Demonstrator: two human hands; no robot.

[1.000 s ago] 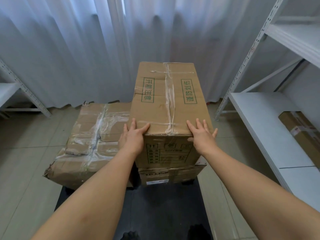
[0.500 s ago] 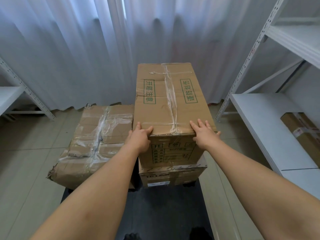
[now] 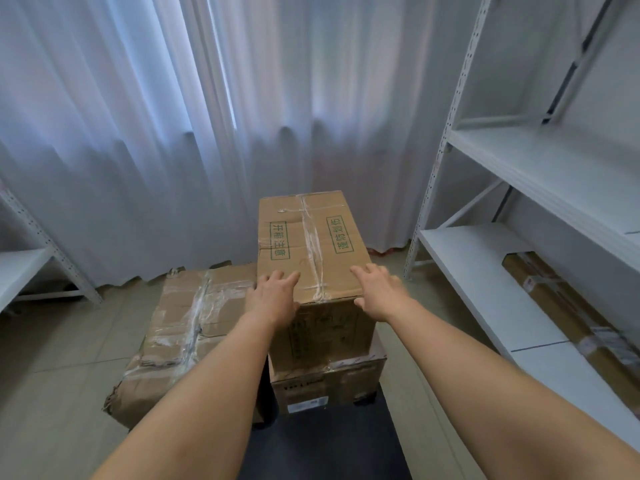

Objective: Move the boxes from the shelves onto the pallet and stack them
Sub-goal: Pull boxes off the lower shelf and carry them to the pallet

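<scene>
Left hand and right hand rest flat on top box

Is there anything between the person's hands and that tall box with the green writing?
Nothing visible. The left hand and right hand both lie with straight fingers on the near top edge of the tall box, which already sits on a lower box on the dark pallet.

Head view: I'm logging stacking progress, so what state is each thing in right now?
top box: taped shut, stacked on a lower box
crumpled box: taped, beside the stack
left hand: open, on top box
right hand: open, on top box
shelf box: on right shelf
</scene>
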